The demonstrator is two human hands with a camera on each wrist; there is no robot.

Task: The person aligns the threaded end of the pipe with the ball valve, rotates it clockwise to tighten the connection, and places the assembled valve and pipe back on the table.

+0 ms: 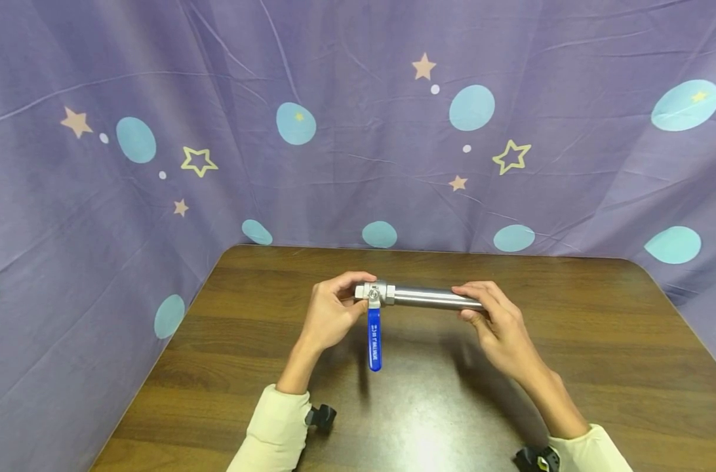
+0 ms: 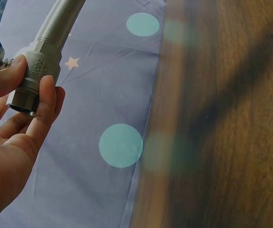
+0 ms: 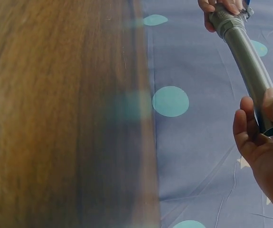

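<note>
A steel ball valve [image 1: 383,292] with a blue lever handle [image 1: 374,341] is joined to a shiny metal pipe [image 1: 429,297], held roughly level above the table. My left hand [image 1: 328,314] grips the valve body at its free end, thumb on the near side; the left wrist view shows the open threaded end of the valve [image 2: 24,100] between thumb and fingers. The lever points toward me. At the pipe's other end my right hand [image 1: 499,328] pinches the tube between thumb and fingers, hiding part of that end in the head view.
A brown wooden table [image 1: 263,308] lies beneath, with shadows of the arms and a bright glare patch near the front. Purple curtains [image 1: 358,164] with stars and teal spots surround its back and sides. Each wrist wears a black camera mount [image 1: 321,417].
</note>
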